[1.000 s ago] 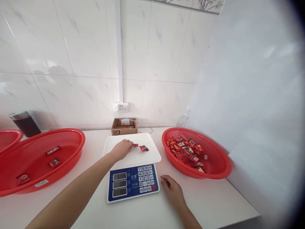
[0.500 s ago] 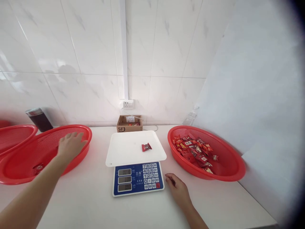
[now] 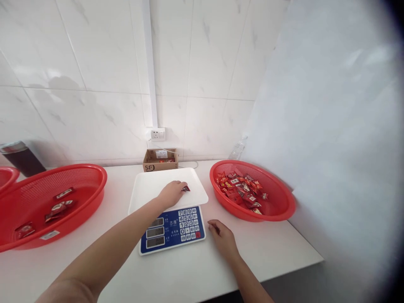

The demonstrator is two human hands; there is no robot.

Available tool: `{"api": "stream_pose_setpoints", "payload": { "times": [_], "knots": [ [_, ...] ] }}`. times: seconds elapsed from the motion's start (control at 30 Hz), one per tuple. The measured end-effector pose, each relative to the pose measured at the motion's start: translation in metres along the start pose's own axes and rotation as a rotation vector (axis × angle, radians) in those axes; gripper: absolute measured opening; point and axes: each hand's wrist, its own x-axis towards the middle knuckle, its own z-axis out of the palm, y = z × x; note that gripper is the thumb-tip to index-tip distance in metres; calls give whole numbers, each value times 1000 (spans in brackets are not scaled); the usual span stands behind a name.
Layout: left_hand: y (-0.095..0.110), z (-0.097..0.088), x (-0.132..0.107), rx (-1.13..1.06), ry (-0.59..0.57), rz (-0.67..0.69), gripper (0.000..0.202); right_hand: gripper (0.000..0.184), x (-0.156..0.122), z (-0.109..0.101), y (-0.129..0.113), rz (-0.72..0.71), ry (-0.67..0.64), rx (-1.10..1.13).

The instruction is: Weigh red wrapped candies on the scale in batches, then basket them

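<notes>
My left hand (image 3: 172,193) reaches over the white tray (image 3: 148,187) of the blue-faced scale (image 3: 172,229). Its fingertips are pinched on a small red packet (image 3: 186,188) lying on the tray. My right hand (image 3: 222,240) rests on the white counter just right of the scale's keypad, fingers loosely curled, nothing visible in it. The left red basket (image 3: 50,204) holds several red packets. The right red basket (image 3: 252,193) holds a pile of several more.
A small cardboard box (image 3: 160,160) stands against the tiled wall behind the scale, below a wall socket (image 3: 157,134). A dark jar (image 3: 19,158) and the rim of another red basket (image 3: 6,176) are at far left. The counter's front edge runs near right.
My left hand carried one packet to the left basket, let it go there, then came back to the scale tray and closed on the remaining packet. The right hand stayed put.
</notes>
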Motion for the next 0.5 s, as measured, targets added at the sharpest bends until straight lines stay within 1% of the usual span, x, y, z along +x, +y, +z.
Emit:
{"api": "stream_pose_setpoints", "payload": {
  "times": [0.07,0.13,0.2,0.27,0.3,0.33,0.37,0.43,0.47,0.5],
  "knots": [
    [-5,-4,-2,-1,33,-13,30,24,0,0,2,7,-13,-5],
    [-15,-16,-12,11,96,-47,34,25,0,1,4,6,-24,-5],
    [-31,-36,-31,37,180,-110,37,25,1,1,6,-3,-30,-7],
    [-53,-61,-57,89,289,-203,38,25,0,1,6,-10,-33,-18],
    [-65,-74,-72,160,411,-269,36,26,0,1,6,-11,-35,-27],
    [-79,-87,-88,233,502,-335,33,26,0,0,5,-13,-38,-36],
    [-94,-100,-103,298,560,-405,31,27,1,0,5,-13,-40,-45],
    [-121,-123,-134,410,583,-559,31,27,2,-1,6,-12,-46,-59],
    [-133,-132,-147,438,546,-656,33,27,2,0,7,-10,-49,-63],
    [-142,-138,-159,447,481,-749,34,28,3,0,7,-6,-52,-68]
  ]
}}
